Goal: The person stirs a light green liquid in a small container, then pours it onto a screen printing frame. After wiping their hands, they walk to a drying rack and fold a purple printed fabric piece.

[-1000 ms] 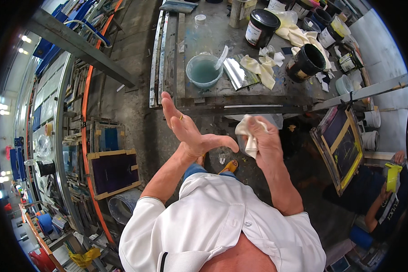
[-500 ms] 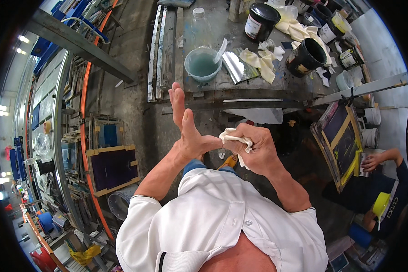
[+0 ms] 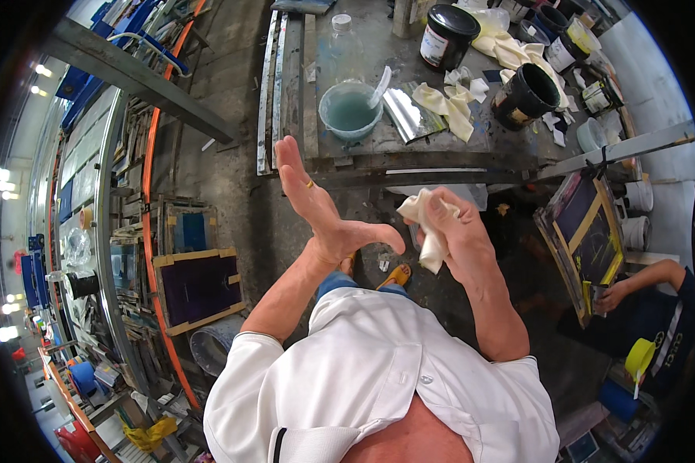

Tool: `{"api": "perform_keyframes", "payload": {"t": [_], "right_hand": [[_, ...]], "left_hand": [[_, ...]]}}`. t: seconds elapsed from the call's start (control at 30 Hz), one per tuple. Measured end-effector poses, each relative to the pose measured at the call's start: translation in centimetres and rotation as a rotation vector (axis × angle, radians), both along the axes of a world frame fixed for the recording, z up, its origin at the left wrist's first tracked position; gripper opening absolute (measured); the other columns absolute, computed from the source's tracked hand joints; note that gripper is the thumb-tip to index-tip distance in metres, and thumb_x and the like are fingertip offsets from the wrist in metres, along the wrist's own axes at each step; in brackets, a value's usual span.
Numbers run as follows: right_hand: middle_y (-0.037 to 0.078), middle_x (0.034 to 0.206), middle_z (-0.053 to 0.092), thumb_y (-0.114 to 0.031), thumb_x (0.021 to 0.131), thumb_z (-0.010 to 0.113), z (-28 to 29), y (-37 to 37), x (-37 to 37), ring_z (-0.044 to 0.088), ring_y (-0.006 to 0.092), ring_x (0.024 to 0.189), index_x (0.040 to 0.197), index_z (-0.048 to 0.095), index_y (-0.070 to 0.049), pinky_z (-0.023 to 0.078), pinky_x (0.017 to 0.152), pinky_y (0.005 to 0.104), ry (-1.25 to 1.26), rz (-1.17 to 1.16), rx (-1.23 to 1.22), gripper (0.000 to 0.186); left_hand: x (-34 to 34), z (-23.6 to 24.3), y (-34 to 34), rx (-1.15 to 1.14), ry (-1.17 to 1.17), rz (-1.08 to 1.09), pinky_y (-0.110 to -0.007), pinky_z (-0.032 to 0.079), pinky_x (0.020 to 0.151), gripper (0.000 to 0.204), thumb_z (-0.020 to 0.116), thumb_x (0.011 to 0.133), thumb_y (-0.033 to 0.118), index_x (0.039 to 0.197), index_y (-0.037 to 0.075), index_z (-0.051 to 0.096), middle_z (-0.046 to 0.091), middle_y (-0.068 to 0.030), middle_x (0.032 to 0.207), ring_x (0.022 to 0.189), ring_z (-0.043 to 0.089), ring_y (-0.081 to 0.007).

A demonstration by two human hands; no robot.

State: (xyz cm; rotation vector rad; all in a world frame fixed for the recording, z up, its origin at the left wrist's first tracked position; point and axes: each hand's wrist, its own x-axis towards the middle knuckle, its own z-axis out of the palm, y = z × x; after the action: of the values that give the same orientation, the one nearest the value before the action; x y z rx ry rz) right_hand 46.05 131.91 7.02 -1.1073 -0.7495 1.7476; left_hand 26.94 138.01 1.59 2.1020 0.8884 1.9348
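A crumpled cream cloth point(image 3: 434, 243) is gripped in my right hand point(image 3: 463, 235), bunched between thumb and fingers with a tail hanging below. Opposite it, my left hand point(image 3: 324, 220) is held open, fingers stretched upward and thumb pointing toward the cloth; a ring shows on one finger. A small gap separates the thumb from the cloth. Beyond both hands, a tub of bluish-green liquid point(image 3: 350, 112) stands at the table's near edge with a pale stirrer leaning in it. Beside the tub lie a shiny silver sheet point(image 3: 411, 114) and a loose cream cloth point(image 3: 449, 108).
The work table point(image 3: 409, 160) holds a clear bottle point(image 3: 343, 46), a lidded black tub point(image 3: 448, 37) and an open black tub point(image 3: 527, 96). At right, a co-worker's hand point(image 3: 611, 297) touches a framed screen point(image 3: 587, 231). Another framed screen point(image 3: 199, 289) leans against the left-hand racks.
My right hand has drawn away from the left thumb, taking the cloth up and to the right. My left hand has tilted, its thumb now free. The co-worker's hand has moved lower along the frame.
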Motion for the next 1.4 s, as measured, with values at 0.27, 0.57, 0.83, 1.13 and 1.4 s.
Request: {"api": "perform_keyframes", "payload": {"t": [0.27,0.57,0.83,1.13,1.4], "right_hand": [[0.004,0.106,0.061,-0.005,0.092,0.064,1.5,-0.5,0.9,0.057,0.0110,0.098,0.118,0.060,-0.003,0.046,0.085,0.0237,-0.346,-0.094,0.379,0.026],[0.007,0.103,0.064,0.001,0.081,0.075,0.7,0.9,1.5,0.063,0.0136,0.092,0.101,0.066,-0.005,0.051,0.078,0.0258,-0.653,-0.354,0.711,0.023],[0.011,0.109,0.063,0.015,0.061,0.068,-1.9,0.1,-0.7,0.063,0.0290,0.091,0.115,0.066,-0.004,0.054,0.079,0.0360,-1.130,0.011,1.173,0.058],[0.011,0.112,0.060,0.007,0.064,0.067,-5.8,0.0,3.1,0.060,0.0293,0.093,0.119,0.063,-0.002,0.052,0.081,0.0388,-1.250,0.224,1.205,0.056],[0.010,0.102,0.068,0.002,0.084,0.069,-4.7,1.5,7.1,0.065,0.0180,0.093,0.108,0.067,-0.003,0.051,0.080,0.0296,-0.864,-0.287,0.492,0.024]], "left_hand": [[0.7,1.0,-2.3,-1.034,-0.783,-0.774,-0.052,0.018,0.116,0.139,0.043,0.057,0.097,0.155,0.003,0.011,0.015,-0.0121,0.161,0.149,0.013,-0.0328],[1.2,2.9,-4.7,-1.394,-1.342,-1.233,-0.060,0.021,0.113,0.118,0.025,0.075,0.093,0.151,0.003,0.028,0.024,-0.0160,0.158,0.143,0.028,-0.0328],[1.6,2.8,-5.3,-1.472,-1.160,-1.148,-0.053,0.026,0.113,0.118,0.020,0.074,0.094,0.150,0.005,0.030,0.037,-0.0162,0.152,0.138,0.037,-0.0274],[0.6,-0.7,-6.5,-1.666,-1.166,-1.145,-0.044,0.021,0.111,0.106,0.018,0.082,0.088,0.149,0.008,0.035,0.045,-0.0161,0.148,0.136,0.038,-0.0246],[-0.1,0.0,-6.1,-1.510,-1.099,-1.189,-0.052,0.001,0.115,0.101,0.015,0.080,0.090,0.149,0.020,0.037,0.025,-0.0152,0.159,0.144,0.022,-0.0230]]}}
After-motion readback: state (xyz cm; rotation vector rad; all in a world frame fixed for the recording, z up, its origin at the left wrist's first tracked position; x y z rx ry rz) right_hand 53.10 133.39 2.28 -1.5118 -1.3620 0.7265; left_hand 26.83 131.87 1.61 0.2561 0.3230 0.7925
